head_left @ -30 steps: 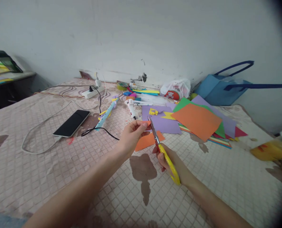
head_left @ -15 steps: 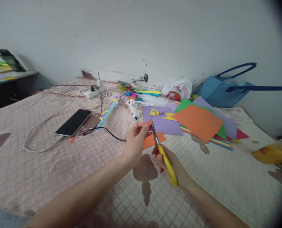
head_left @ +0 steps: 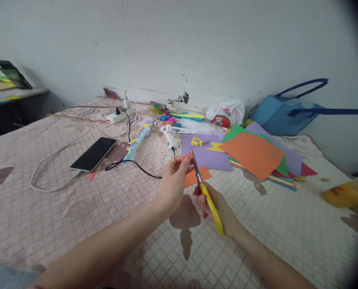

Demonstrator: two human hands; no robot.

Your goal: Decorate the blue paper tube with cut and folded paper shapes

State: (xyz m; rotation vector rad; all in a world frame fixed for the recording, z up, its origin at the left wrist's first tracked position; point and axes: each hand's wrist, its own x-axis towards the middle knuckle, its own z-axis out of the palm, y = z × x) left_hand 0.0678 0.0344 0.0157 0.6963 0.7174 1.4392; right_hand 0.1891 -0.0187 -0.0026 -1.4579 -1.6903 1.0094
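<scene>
Between thumb and fingers, my left hand (head_left: 175, 178) pinches a small orange paper piece (head_left: 188, 155). My right hand (head_left: 212, 202) is wrapped round the yellow handles of a pair of scissors (head_left: 210, 206), whose metal blades point away from me and meet the right edge of the small piece. Under and behind my hands lies a larger orange sheet (head_left: 202, 174), partly hidden by them. Beyond it a purple sheet (head_left: 210, 157) carries yellow paper scraps (head_left: 196, 141).
A stack of coloured sheets (head_left: 253, 154) lies right of centre, before a blue bag (head_left: 281, 116). A white glue gun (head_left: 168, 137) and light-blue strip (head_left: 138, 143) lie behind my left hand. A phone (head_left: 93, 154) with its cable and a power strip (head_left: 120, 115) are left.
The two hands, the scissors and the small orange piece have hardly moved. The view has shifted very slightly.
</scene>
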